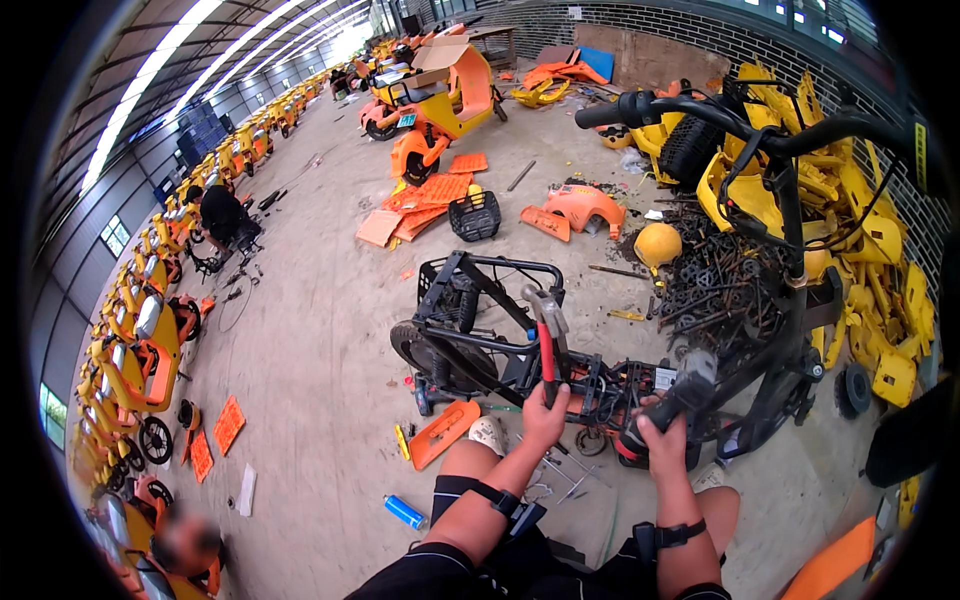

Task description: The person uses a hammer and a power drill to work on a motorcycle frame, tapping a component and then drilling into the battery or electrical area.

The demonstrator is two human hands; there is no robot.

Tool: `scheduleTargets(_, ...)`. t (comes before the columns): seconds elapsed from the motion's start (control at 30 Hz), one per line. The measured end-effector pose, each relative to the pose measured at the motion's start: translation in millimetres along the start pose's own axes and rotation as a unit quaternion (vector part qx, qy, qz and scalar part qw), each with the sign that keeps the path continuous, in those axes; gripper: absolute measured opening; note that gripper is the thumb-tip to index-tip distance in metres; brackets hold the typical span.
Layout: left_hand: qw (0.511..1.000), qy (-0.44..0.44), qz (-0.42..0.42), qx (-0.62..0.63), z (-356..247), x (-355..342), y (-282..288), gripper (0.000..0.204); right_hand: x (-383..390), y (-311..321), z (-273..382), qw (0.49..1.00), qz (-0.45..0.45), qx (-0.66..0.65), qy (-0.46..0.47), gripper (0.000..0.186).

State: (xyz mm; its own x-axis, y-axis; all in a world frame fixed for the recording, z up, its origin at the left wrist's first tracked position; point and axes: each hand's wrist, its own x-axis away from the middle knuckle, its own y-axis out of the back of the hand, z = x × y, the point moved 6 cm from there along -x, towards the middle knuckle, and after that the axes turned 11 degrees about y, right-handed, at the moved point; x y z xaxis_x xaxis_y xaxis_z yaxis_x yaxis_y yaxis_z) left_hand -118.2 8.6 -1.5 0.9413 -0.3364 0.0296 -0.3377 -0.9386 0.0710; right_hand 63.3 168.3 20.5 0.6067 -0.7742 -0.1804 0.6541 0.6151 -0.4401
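My left hand (545, 415) is closed around the red-and-black handle of a hammer (546, 355), its metal head pointing up beside the frame's rear rack. In my right hand (662, 440) is a grey-and-black cordless power tool (690, 385), slightly blurred, held over the frame's middle. Both hands are just above the stripped black scooter frame (470, 350), which stands across in front of me with its wiring and battery area exposed. Its handlebar (700, 105) rises at the right. Under the left forearm, several metal hand tools (570, 485) lie on the floor.
An orange panel (445, 435) and a blue can (404, 511) lie left of my legs. Dark metal parts (715, 270) and yellow panels (885, 300) are heaped at the right. A basket (474, 216) lies beyond the frame. Scooters line the left; another person (222, 215) crouches there.
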Motion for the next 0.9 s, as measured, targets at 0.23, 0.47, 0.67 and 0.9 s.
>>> scheduleTargets(0.23,0.999,-0.005,-0.044,0.027,-9.7,11.5,-12.2,0.025,6.0,78.9,-74.6,0.928,-0.236,-0.125,-0.258,0.016)
scheduleTargets(0.47,0.999,0.024,-0.01,0.042,-10.8,-4.8,-0.6,0.021,2.3,75.2,-87.0,0.9,-0.188,-0.207,-0.335,0.01)
scheduleTargets(0.67,0.993,-0.053,-0.093,-0.047,-39.6,-31.2,27.1,0.014,-4.4,79.7,-88.0,0.884,-0.172,-0.214,-0.378,0.009)
scheduleTargets(0.9,0.931,-0.038,-0.134,-0.338,-134.7,-113.1,20.4,0.03,-7.2,109.0,-56.4,0.888,-0.191,-0.228,-0.352,0.008)
